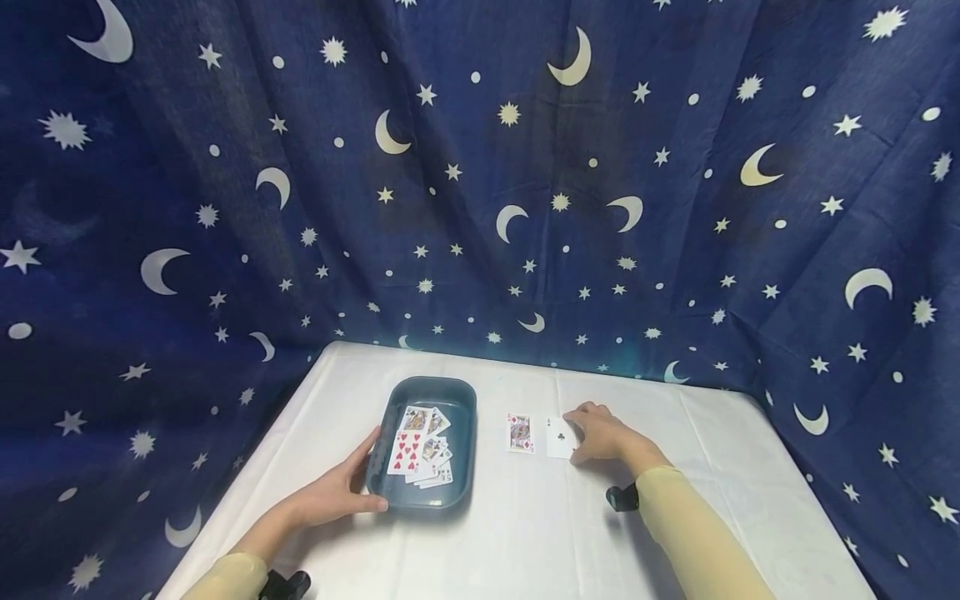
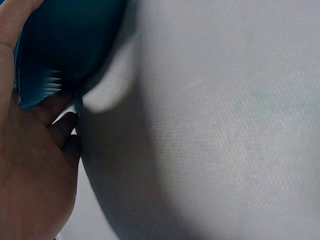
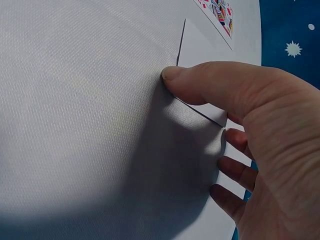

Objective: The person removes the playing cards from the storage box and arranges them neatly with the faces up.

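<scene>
A dark teal tray (image 1: 422, 505) stands on the left part of the table with several playing cards (image 1: 406, 452) face up inside, some overlapping. My left hand (image 1: 335, 493) grips its near left side, thumb at the near corner and fingers along the outer wall; the left wrist view shows that hand (image 2: 35, 165) against the tray (image 2: 70, 40). With my right hand (image 1: 604, 435) I pinch an ace of clubs (image 1: 558, 438) by its edges, thumb on the near side. In the right wrist view the thumb crosses the card (image 3: 195, 47) and partly hides it.
A face card of diamonds (image 1: 521, 433) lies face up between the tray and the ace. White cloth covers the table (image 1: 517, 533). A dark blue curtain (image 1: 480, 250) with moons and stars hangs behind and at both sides.
</scene>
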Demonstrator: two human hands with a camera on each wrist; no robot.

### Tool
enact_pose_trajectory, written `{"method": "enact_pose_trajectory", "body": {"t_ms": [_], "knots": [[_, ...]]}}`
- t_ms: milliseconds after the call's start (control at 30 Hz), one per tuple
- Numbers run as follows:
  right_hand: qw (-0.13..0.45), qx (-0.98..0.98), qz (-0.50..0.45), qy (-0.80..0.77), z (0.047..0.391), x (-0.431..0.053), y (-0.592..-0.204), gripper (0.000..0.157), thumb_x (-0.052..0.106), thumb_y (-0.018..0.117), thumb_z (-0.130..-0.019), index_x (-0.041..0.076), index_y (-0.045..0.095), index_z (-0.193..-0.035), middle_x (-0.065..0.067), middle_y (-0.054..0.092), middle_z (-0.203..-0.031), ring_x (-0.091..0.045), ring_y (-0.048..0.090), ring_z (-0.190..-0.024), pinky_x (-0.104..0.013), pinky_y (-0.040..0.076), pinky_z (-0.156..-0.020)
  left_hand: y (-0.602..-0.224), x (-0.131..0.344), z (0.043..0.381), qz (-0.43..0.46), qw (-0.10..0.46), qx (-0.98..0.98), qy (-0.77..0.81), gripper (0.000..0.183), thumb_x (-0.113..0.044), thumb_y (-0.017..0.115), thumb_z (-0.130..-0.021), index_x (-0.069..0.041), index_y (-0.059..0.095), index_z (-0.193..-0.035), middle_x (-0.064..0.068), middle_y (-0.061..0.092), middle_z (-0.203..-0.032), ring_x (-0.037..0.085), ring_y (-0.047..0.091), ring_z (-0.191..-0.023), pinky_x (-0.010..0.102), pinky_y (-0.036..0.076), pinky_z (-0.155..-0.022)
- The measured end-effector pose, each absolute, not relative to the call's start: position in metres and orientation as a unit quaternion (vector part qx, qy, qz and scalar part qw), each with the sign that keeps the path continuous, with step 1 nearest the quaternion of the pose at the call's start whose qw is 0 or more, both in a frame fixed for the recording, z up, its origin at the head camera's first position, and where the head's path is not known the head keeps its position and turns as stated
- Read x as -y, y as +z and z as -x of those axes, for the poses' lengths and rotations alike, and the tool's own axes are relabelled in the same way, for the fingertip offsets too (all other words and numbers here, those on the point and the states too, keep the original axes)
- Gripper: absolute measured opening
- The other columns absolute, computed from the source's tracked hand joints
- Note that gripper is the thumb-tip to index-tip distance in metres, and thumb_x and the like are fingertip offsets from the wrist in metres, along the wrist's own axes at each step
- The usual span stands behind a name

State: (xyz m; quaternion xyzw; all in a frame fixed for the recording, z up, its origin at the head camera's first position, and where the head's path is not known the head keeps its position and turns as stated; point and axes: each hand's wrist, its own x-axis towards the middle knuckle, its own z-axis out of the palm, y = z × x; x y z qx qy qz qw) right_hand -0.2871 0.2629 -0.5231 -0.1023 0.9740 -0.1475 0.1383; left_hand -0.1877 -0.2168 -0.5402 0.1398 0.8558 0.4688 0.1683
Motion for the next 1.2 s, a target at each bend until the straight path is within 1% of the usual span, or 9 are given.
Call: {"method": "enact_pose_trajectory", "body": {"t_ms": [267,433,567,700,833,1000,1100,1200], "knots": [[0.137,-0.974,0.102,-0.151,0.2872,-0.2628,-0.5221,0.085,0.033,0.086,-0.056,0.019,0.052,-0.132,-0.005,0.046,-0.127,-0.026,0.04,-0.116,-0.054,0.036,-0.098,-0.5402,0.2177,0.188,-0.145,0.164,-0.855,0.471,0.111,-0.035,0.08,-0.072,-0.038,0.0,-0.148,0.011,0.016,-0.153,0.03,0.014,-0.139,0.053,0.011,-0.109],[0.139,-0.974,0.1,-0.15,0.287,-0.2622,-0.5216,0.085,0.033,0.086,-0.056,0.019,0.052,-0.133,-0.005,0.046,-0.128,-0.027,0.039,-0.116,-0.054,0.035,-0.098,-0.54,0.2183,0.1882,-0.148,0.163,-0.852,0.475,0.111,-0.034,0.08,-0.071,-0.037,0.0,-0.148,0.011,0.017,-0.152,0.028,0.014,-0.139,0.051,0.012,-0.11],[0.141,-0.973,0.099,-0.152,0.2864,-0.2613,-0.5197,0.085,0.032,0.086,-0.057,0.019,0.052,-0.133,-0.004,0.045,-0.128,-0.026,0.039,-0.116,-0.054,0.036,-0.098,-0.5394,0.2181,0.1878,-0.147,0.163,-0.852,0.476,0.111,-0.034,0.08,-0.071,-0.037,0.0,-0.148,0.011,0.018,-0.152,0.029,0.015,-0.139,0.052,0.012,-0.11],[0.144,-0.973,0.1,-0.152,0.2865,-0.2614,-0.5189,0.085,0.032,0.086,-0.057,0.019,0.051,-0.133,-0.005,0.045,-0.128,-0.026,0.039,-0.115,-0.054,0.036,-0.098,-0.5395,0.2175,0.1882,-0.145,0.163,-0.854,0.473,0.111,-0.035,0.08,-0.072,-0.037,-0.001,-0.148,0.011,0.018,-0.152,0.029,0.015,-0.139,0.053,0.012,-0.11],[0.145,-0.974,0.102,-0.144,0.2872,-0.2617,-0.5198,0.086,0.033,0.086,-0.057,0.018,0.05,-0.134,-0.006,0.045,-0.129,-0.027,0.038,-0.117,-0.054,0.035,-0.099,-0.5401,0.2172,0.1883,-0.146,0.159,-0.855,0.472,0.112,-0.035,0.079,-0.072,-0.034,-0.002,-0.149,0.014,0.016,-0.153,0.032,0.014,-0.139,0.053,0.011,-0.109],[0.142,-0.973,0.109,-0.145,0.2876,-0.263,-0.5203,0.089,0.034,0.085,-0.057,0.016,0.048,-0.136,-0.007,0.044,-0.131,-0.028,0.038,-0.119,-0.055,0.033,-0.1,-0.5403,0.2165,0.1885,-0.145,0.156,-0.859,0.466,0.112,-0.036,0.079,-0.072,-0.034,-0.002,-0.149,0.013,0.014,-0.153,0.032,0.014,-0.139,0.051,0.014,-0.109],[0.136,-0.972,0.121,-0.152,0.287,-0.2641,-0.5185,0.087,0.037,0.083,-0.062,0.015,0.045,-0.138,-0.009,0.044,-0.132,-0.03,0.037,-0.12,-0.054,0.032,-0.102,-0.5409,0.2161,0.1888,-0.143,0.155,-0.861,0.463,0.112,-0.037,0.079,-0.071,-0.035,-0.002,-0.149,0.012,0.014,-0.153,0.031,0.016,-0.138,0.049,0.016,-0.109],[0.113,-0.971,0.139,-0.161,0.2874,-0.2633,-0.514,0.083,0.039,0.078,-0.068,0.012,0.043,-0.139,-0.013,0.043,-0.133,-0.032,0.036,-0.122,-0.054,0.031,-0.102,-0.5417,0.2162,0.1891,-0.137,0.159,-0.86,0.465,0.112,-0.037,0.08,-0.071,-0.038,-0.002,-0.148,0.01,0.014,-0.154,0.03,0.017,-0.138,0.048,0.017,-0.109]]}}
